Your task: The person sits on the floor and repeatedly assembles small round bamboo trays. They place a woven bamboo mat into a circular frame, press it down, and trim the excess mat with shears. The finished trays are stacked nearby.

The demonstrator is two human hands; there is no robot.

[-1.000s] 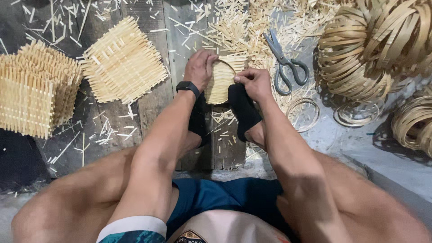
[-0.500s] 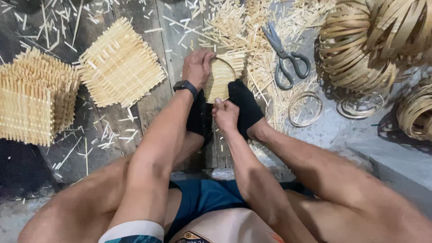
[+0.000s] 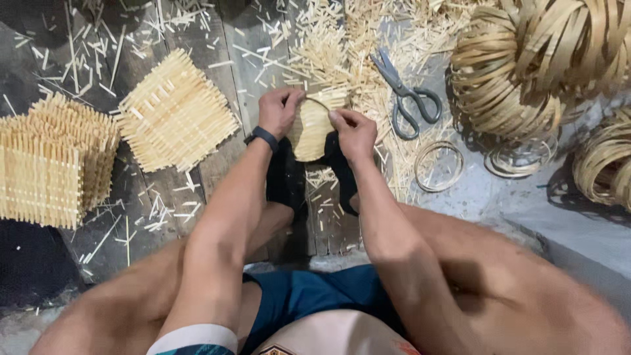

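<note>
While both hands work at the small woven bamboo piece (image 3: 310, 128) held upright between the black-socked feet (image 3: 286, 174), the step in hand looks like binding a thin bamboo rim strip (image 3: 317, 100) over the piece's rounded top edge. The left hand (image 3: 279, 110) is curled at the upper left of the piece, its fingers closed together on the edge where the strip arcs out, and the right hand (image 3: 353, 131) sits at the upper right with thumb and forefinger pinching the other end of that strip against the weave (how tightly, the view is too soft to tell). A black wristband (image 3: 263, 137) rings the left wrist. By my judgement the next move calls for keeping the strip pressed down along the curve with both hands while it is seated, since a springy strip would tend to lift off the edge. Grey-handled scissors (image 3: 406, 98) lie open on the floor just to the right of the hands, within reach, among scattered bamboo offcuts (image 3: 328, 46). A loose bamboo ring (image 3: 439, 165) lies near the right forearm, with large coils of bamboo strip (image 3: 526, 66) beyond it. To the left, well apart, lie a flat woven bamboo mat (image 3: 176, 112) and a stack of similar mats (image 3: 52, 161) on the dark plank floor (image 3: 217, 171).
</note>
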